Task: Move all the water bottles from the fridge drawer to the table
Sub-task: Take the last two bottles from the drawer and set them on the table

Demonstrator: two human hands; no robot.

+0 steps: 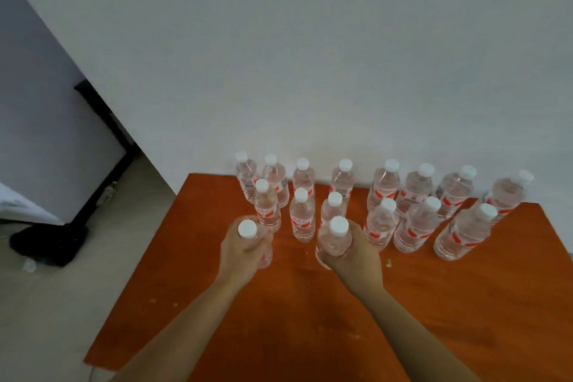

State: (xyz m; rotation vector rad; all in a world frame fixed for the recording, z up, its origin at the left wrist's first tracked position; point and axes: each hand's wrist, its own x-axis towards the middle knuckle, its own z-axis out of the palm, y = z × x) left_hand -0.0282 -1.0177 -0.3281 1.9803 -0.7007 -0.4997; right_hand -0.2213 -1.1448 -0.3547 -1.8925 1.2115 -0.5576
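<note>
1. The left hand [240, 245] grasps one water bottle [264, 253] and the right hand [356, 253] grips a second bottle [335, 240], both upright just near of the standing bottles [302, 217] on the orange desk [310, 319]
2. Judged risk: setting either down so close could knock the tightly packed neighbours over
3. The labels show red on white, but the writing is too blurred to read

On the surface [434, 304], bottle rows [415, 192] stand toward twelve o'clock; the left bottle [247, 229] and right bottle [338, 226] are at their six o'clock.

Count recorded: sixteen water bottles [302, 220]. Fourteen stand on one orange surface [310, 319], eight in the back row, six in front. One is in the left hand [240, 250], one in the right hand [356, 253].
</note>
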